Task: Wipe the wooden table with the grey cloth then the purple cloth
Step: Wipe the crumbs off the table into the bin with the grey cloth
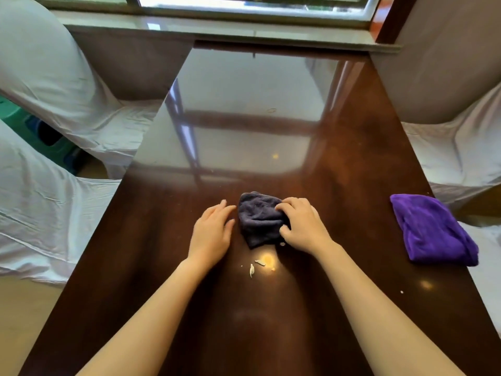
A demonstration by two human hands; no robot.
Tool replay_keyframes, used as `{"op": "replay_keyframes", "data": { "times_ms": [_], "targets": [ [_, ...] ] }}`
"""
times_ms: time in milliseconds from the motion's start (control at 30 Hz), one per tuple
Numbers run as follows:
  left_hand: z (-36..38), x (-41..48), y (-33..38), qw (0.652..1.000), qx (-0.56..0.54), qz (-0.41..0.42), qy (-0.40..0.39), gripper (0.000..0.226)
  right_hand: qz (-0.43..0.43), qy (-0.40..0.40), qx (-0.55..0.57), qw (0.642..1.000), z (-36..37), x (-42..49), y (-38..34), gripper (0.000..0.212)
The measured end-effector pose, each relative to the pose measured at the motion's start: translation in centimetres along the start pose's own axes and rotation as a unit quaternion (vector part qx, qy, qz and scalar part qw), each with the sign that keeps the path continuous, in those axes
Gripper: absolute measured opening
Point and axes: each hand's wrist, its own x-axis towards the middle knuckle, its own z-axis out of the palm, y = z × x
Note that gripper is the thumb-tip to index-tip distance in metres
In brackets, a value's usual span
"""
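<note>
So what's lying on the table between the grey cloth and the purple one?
In the head view, only the right hand gripping the grey cloth, then bare wooden table up to the purple cloth.

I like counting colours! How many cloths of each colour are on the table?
Grey cloth: 1, under the right hand
Purple cloth: 1, lying alone near the table's right edge
Total: 2 cloths
</note>
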Motion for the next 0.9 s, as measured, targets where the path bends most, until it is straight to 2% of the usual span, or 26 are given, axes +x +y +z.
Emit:
{"op": "replay_keyframes", "data": {
  "times_ms": [100,167,267,467,667,900],
  "targets": [
    [1.0,-3.0,-2.7,0.988,0.141,-0.064,-0.008,0.049,-0.038,-0.060,0.024,0.997,1.0,0.7,-0.2,0.058],
    [1.7,-4.2,-3.4,0.981,0.180,-0.067,-0.017,0.052,-0.049,-0.096,0.003,0.994,1.7,1.3,-0.2,0.061],
    [2.1,-4.4,-3.9,0.978,0.200,-0.060,-0.005,0.051,-0.057,-0.095,0.000,0.994,2.3,1.7,-0.3,0.064],
    [2.6,-4.4,-4.5,0.974,0.221,-0.055,0.003,0.051,-0.106,-0.047,0.065,0.991,3.6,-0.7,-1.7,0.043],
    [2.6,-4.3,-4.7,0.974,0.220,-0.054,-0.006,0.052,-0.149,-0.059,0.080,0.984,4.5,-5.7,-2.4,0.038],
    [2.7,-6.5,-4.1,0.979,0.205,-0.017,-0.004,0.052,-0.140,-0.072,0.086,0.984,4.7,-12.0,-2.8,0.039]
  ]
}}
